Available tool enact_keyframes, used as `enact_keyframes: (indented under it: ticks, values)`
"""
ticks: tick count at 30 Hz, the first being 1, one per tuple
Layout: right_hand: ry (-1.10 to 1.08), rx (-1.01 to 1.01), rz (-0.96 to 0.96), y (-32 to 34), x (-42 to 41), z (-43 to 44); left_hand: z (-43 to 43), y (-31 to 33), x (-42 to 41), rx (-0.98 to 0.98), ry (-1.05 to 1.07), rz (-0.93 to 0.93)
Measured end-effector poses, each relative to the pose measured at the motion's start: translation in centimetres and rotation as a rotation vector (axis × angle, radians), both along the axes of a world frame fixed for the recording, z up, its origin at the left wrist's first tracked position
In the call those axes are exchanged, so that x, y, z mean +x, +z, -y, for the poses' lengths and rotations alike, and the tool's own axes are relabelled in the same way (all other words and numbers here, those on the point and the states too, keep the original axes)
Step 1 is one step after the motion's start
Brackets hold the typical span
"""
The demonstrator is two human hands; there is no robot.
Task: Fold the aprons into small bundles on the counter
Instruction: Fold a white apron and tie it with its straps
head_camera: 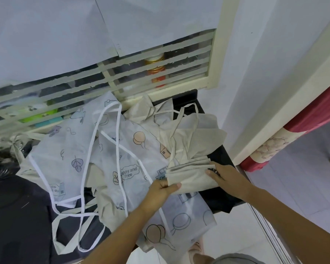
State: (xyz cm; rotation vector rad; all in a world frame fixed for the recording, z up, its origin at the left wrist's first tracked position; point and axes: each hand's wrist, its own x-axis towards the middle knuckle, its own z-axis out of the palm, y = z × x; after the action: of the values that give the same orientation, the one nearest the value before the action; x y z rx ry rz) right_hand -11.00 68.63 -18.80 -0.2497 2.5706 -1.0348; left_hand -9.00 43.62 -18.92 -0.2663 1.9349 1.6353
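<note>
A beige apron (189,176) lies partly folded into a flat bundle at the right end of the dark counter (220,197). My left hand (164,188) pinches its near left corner, thumb on top. My right hand (224,174) presses flat on the bundle's right end. The rest of the beige cloth (196,130) trails loose toward the back. Under and left of it spreads a white printed apron (69,149) with balloon and leaf drawings and long white straps (103,149).
A slatted window frame (160,77) runs along the back of the counter, with jars (156,73) behind it. A white wall corner (274,92) stands at the right, beside a red and cream cloth (293,130). Dark clutter (0,161) sits at the far left. White tiled floor (236,235) lies below.
</note>
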Motion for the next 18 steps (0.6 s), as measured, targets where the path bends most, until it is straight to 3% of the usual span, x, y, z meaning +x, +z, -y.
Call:
enact_keyframes:
  ticks: [7, 13, 18]
  values:
    - [-0.141, 0.127, -0.045, -1.3, -2.1, 1.9, -0.8, 0.2, -1.6, -0.153, 0.283, -0.059]
    - [-0.23, 0.184, 0.025, -1.7, -3.1, 3.4, -1.4, 0.8, -2.3, -0.562, 0.02, -0.083]
    - [-0.263, 0.341, -0.02, -1.4, -3.3, 4.3, -2.9, 1.5, -2.9, -0.806, -0.004, 0.015]
